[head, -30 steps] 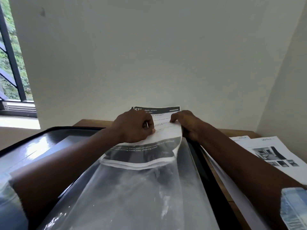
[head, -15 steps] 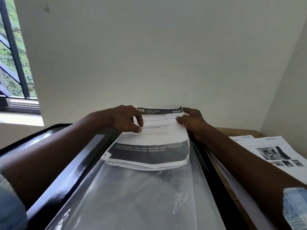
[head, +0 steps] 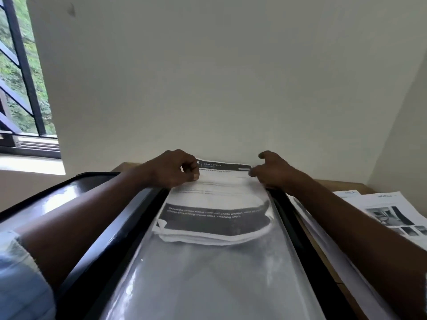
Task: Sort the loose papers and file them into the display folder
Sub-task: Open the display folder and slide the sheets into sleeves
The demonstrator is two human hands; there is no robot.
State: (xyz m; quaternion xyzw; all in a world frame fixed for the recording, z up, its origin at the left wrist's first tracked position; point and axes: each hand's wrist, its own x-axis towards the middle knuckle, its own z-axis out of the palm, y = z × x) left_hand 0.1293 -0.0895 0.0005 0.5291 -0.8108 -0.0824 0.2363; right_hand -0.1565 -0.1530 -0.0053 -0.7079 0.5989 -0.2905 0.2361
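Left hand (head: 174, 169): now pinches the printed sheets (head: 215, 218) at their top-left corner.
Display folder sleeve (head: 208, 273): flatter; sheets have gone deeper (top edge still out), nearly filed.
Right hand (head: 271, 173): curled at the right corner, grip unclear.
Loose papers (head: 392, 213): waiting on the desk.

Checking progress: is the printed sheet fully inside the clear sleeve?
Partly: the printed sheet has its lower end under the clear sleeve film, its dark header end sticking out.

Black display folder (head: 111, 241), clear sleeve (head: 208, 285), white paper (head: 217, 192) with dark, perhaps charcoal, bands
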